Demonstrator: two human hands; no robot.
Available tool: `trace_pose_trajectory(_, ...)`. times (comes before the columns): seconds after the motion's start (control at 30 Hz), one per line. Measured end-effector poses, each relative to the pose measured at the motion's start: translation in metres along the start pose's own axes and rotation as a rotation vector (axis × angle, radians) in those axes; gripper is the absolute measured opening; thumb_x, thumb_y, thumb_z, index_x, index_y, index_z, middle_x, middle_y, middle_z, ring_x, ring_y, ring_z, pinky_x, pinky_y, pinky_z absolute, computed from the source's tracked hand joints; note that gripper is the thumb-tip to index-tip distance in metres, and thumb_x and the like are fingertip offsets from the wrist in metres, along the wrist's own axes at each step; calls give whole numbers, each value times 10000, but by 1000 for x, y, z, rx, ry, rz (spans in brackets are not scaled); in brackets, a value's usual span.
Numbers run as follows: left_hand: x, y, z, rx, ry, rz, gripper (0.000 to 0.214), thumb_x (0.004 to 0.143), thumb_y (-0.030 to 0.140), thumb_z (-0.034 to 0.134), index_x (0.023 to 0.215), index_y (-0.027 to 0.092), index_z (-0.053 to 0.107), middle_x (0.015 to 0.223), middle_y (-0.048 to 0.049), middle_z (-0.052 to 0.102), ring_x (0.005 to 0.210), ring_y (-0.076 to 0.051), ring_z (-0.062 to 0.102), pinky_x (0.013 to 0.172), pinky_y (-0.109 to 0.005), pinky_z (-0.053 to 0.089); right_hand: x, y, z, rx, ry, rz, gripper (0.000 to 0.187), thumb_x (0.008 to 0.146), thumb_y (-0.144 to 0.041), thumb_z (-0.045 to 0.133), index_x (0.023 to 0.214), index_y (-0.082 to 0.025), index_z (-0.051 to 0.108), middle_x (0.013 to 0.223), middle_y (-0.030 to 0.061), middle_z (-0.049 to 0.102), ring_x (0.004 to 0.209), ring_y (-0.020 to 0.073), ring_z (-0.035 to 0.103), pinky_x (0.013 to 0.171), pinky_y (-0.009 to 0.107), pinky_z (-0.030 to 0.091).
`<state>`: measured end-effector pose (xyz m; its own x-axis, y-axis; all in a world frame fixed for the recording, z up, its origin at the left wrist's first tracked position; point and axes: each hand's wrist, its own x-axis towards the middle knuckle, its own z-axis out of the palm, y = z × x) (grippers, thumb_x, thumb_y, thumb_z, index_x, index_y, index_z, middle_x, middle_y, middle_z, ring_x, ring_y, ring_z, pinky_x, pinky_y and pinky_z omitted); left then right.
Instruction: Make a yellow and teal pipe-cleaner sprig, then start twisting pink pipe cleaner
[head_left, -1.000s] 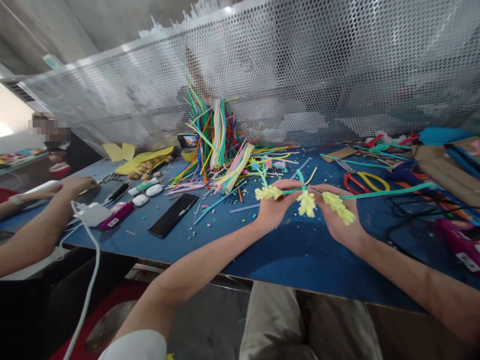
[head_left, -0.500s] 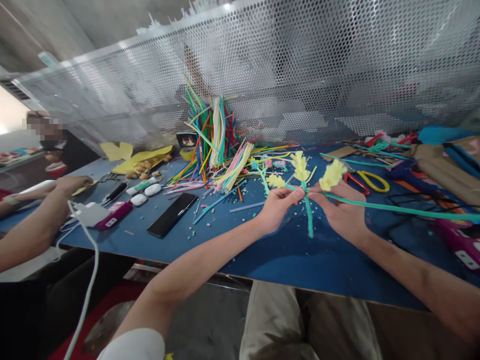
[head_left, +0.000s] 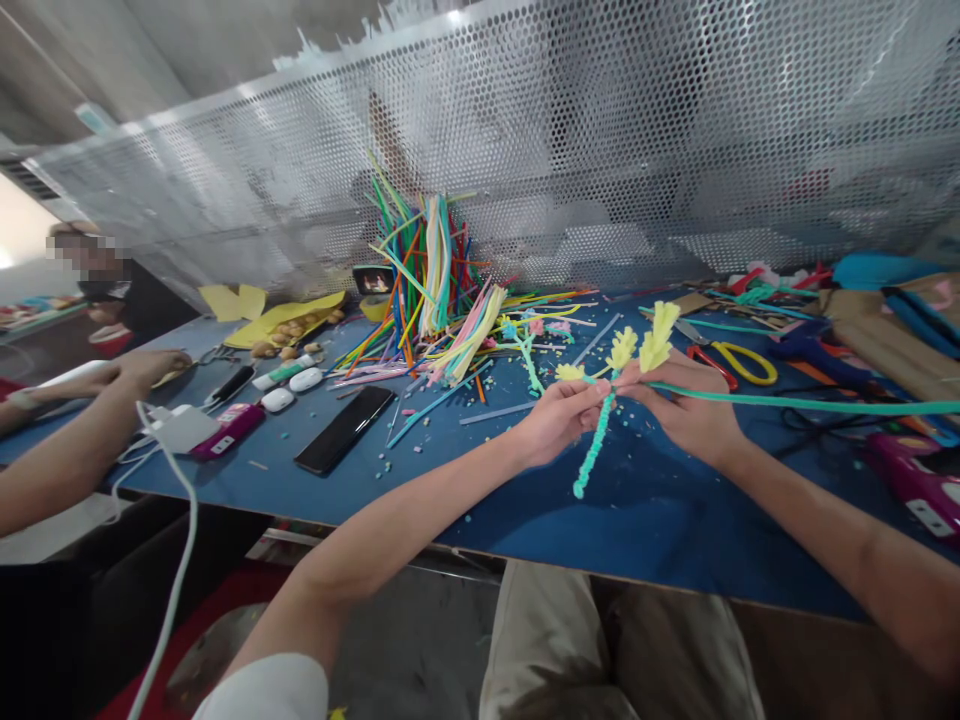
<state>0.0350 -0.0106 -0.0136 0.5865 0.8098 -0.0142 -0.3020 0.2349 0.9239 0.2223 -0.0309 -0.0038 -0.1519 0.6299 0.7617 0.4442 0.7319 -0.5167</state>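
One twisted green fuzzy-wire stem (head_left: 594, 446), just swung lower-left below yellow fuzzy tufted heads (head_left: 656, 342), pinched at top by left hand (head_left: 561, 418) and right hand (head_left: 696, 425), seems mid-assembly.

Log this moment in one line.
left hand: pinching twisted green stem; right hand: pinching at its top; yellow tufts: beside fingers; green strand: past right hand; phone: on table

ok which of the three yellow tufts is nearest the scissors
The rightmost yellow tuft, above the right hand; the middle tuft stands left of it, and the leftmost tuft, by the left hand, is farthest.
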Motion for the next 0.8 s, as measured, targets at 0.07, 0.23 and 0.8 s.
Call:
trace_pose_trajectory(0.07, -1, 0, 0, -5, 11, 6, 403, 717, 489, 785, 665, 137, 596, 594, 31, 443, 541, -57, 399, 578, -229, 395, 0, 0, 0, 20, 7, 4, 118, 826, -229, 690, 868, -316, 759, 886, 6, 732, 835, 201, 660, 783, 349, 521)
trace_pose_trajectory(0.23, 0, -1, 1, 4, 72, 106, 351, 672, 438, 827, 696, 137, 648, 580, 26, 535, 581, -72, 493, 614, -220, 400, -5, -2, 14, 270, 104, 279, 74, 759, -265, 752, 832, -274, 742, 819, -6, 696, 730, 163, 639, 669, 292, 508)
trace_pose_trajectory(0.8, -2, 8, -14, 689, 147, 581, 297, 839, 448, 672, 897, 156, 676, 857, -24, 647, 652, -90, 545, 630, -232, 442, -9, 3, 16, 546, 22, 618, 201, 725, -323, 768, 681, -168, 649, 655, -21, 602, 632, 114, 507, 625, 255, 407)
